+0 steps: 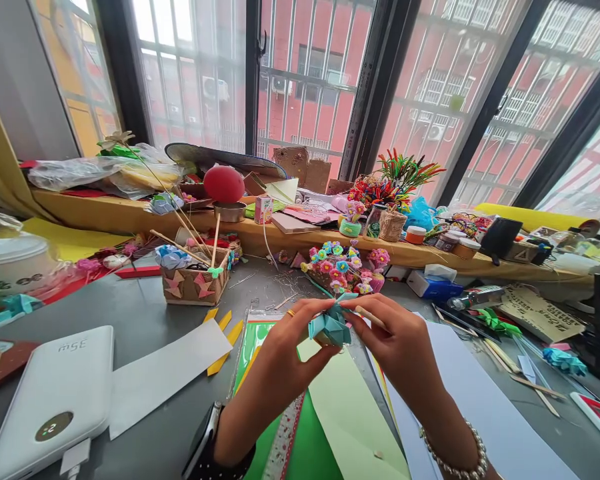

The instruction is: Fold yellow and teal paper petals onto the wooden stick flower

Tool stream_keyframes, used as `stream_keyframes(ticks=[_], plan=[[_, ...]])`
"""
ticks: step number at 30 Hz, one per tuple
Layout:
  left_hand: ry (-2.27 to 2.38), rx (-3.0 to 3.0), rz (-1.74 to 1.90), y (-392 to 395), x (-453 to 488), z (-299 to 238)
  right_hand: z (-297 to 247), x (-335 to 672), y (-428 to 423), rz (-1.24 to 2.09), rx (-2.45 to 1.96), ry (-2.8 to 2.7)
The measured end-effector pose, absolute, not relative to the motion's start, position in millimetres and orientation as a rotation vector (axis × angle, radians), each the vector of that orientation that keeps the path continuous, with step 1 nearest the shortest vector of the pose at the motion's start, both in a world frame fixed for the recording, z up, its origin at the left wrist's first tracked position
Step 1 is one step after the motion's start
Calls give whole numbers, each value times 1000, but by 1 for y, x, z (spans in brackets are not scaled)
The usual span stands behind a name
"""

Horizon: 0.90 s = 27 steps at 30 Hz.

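Note:
A folded light-blue paper flower (pixel 330 327) is held up over the desk between my two hands. The fingers and thumb of my left hand (pixel 290 340) are closed around its left side. My right hand (pixel 393 333) pinches a petal at its upper right, and a thin wooden stick (pixel 373 317) lies between the fingers of that hand. Below the hands are a pale green paper sheet (pixel 350 407), a green sheet (pixel 305 447) and a patterned ruler (pixel 285 433).
A white power bank (pixel 65 387) and a white paper strip (pixel 170 373) lie at left. Behind stands a cardboard box (pixel 193 283) with sticks. A bunch of small craft flowers (pixel 337 267) is beyond my hands. White sheets (pixel 480 400), wooden sticks and a bottle (pixel 477 297) are at right.

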State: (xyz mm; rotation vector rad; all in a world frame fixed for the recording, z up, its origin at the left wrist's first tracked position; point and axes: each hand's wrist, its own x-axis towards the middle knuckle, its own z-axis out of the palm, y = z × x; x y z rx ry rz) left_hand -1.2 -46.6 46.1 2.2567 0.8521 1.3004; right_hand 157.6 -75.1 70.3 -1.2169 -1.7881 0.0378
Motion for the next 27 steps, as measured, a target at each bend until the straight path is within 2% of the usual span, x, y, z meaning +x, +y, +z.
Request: stream_keyframes(ticks=[13,19,27], plan=[[807,2225,1380,-47,3,42,65,151,-75,-167,-1231,-1750],[830,2262,1337,-47,-3,46,66,159,-73,31,-1200,-1793],[797,2280,1315,-46,0,44,68,160,-70,0,-1189,-1815]])
